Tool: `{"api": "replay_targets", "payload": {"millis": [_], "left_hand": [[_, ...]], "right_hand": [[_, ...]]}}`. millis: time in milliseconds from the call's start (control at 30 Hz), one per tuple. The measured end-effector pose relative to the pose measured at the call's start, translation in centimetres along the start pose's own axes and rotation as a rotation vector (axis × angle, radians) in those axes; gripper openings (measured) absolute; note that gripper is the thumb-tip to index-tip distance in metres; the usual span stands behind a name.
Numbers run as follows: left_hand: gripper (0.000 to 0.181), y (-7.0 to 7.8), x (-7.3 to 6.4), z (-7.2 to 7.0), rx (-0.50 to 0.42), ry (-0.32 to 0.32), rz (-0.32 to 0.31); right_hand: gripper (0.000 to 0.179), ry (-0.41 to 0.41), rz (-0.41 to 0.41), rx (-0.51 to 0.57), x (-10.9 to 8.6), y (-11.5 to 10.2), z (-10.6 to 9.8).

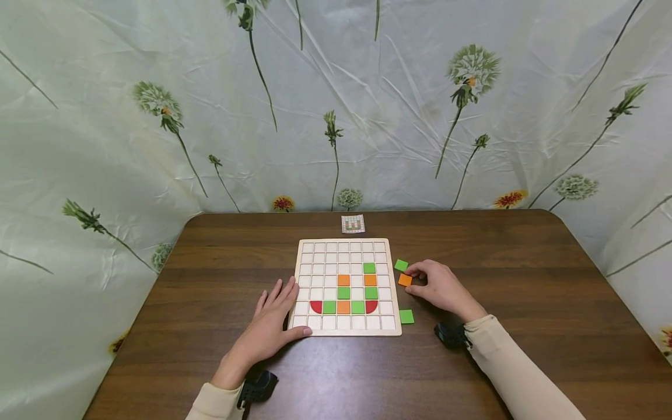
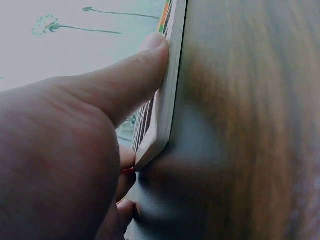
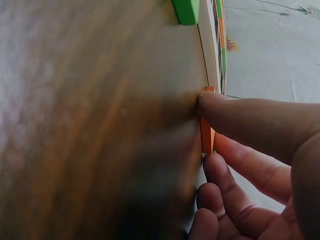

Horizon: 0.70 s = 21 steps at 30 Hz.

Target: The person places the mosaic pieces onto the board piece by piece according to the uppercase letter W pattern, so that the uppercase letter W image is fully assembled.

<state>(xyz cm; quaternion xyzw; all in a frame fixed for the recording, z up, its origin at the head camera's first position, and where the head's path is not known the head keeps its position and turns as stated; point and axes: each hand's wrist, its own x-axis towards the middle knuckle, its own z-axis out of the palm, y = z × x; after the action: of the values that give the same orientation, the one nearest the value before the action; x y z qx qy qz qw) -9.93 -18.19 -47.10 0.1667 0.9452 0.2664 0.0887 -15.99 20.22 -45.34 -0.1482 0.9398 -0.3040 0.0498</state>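
Observation:
A pale wooden grid board [image 1: 307,319] lies flat on the table, with green, orange and red tiles set in some of its squares. My left hand [image 1: 271,324] rests at the board's lower left corner, fingers spread along its left side and thumb [image 2: 145,62] on its front edge. To the right of the board my right hand [image 1: 441,286] pinches an orange square tile [image 1: 405,280] between thumb and fingers. In the right wrist view this orange tile [image 3: 207,135] stays low at the tabletop. A green square tile [image 1: 401,265] lies just beyond it, near the fingertips.
Another loose green tile [image 1: 406,317] lies beside the board's lower right edge. Behind the board is a small printed card [image 1: 353,224] with a grid pattern. The brown table [image 1: 236,245] ends at a flower-patterned curtain [image 1: 294,116].

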Motion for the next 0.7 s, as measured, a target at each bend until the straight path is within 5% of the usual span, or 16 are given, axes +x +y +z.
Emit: {"api": "replay_targets", "payload": {"millis": [700], "left_hand": [[0.103, -0.14, -0.01, 0.04, -0.004, -0.005, 0.010]], "right_hand": [[0.024, 0.006, -0.021, -0.014, 0.17, 0.31, 0.25]]}}
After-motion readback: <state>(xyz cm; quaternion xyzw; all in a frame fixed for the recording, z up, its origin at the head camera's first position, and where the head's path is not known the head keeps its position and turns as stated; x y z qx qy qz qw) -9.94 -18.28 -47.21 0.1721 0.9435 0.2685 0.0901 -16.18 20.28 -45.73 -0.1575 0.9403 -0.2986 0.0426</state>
